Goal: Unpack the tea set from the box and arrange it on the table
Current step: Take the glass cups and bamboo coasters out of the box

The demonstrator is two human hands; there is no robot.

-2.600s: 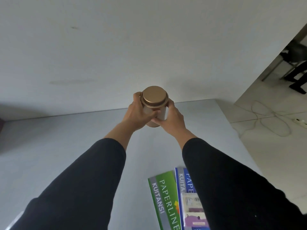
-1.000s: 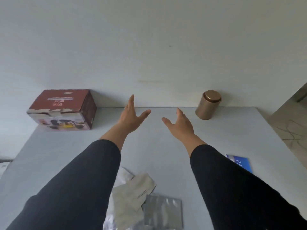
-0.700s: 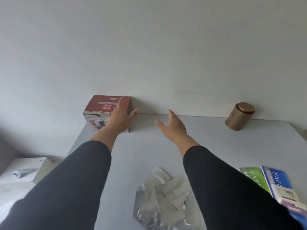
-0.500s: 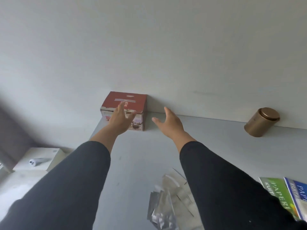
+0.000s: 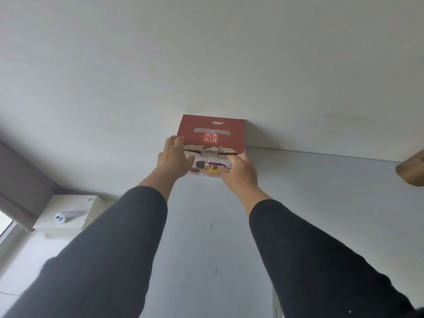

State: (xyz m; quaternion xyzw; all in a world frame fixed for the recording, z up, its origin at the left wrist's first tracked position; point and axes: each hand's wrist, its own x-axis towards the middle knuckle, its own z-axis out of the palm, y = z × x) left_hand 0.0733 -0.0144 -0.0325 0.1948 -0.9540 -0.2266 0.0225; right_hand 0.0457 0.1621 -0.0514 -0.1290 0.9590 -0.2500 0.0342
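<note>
The red tea set box (image 5: 212, 131) stands shut at the far left corner of the grey table (image 5: 321, 203), its back against the wall. Its front has a torn edge and a picture of teaware. My left hand (image 5: 172, 159) holds the box's front left corner, fingers up along the left side and thumb on the front. My right hand (image 5: 238, 173) wraps the front right corner, its fingertips hidden behind the hand. Both black sleeves reach forward from the bottom of the view.
A copper tin (image 5: 413, 172) lies cut off by the right edge of the view, near the wall. Left of the table, lower down, a white box (image 5: 73, 210) carries a small white device (image 5: 66, 216). A grey curtain (image 5: 18, 180) hangs at far left.
The tin was set down by the wall and let go. Both hands swung left with the view, reached the red box and now hold its front corners.
</note>
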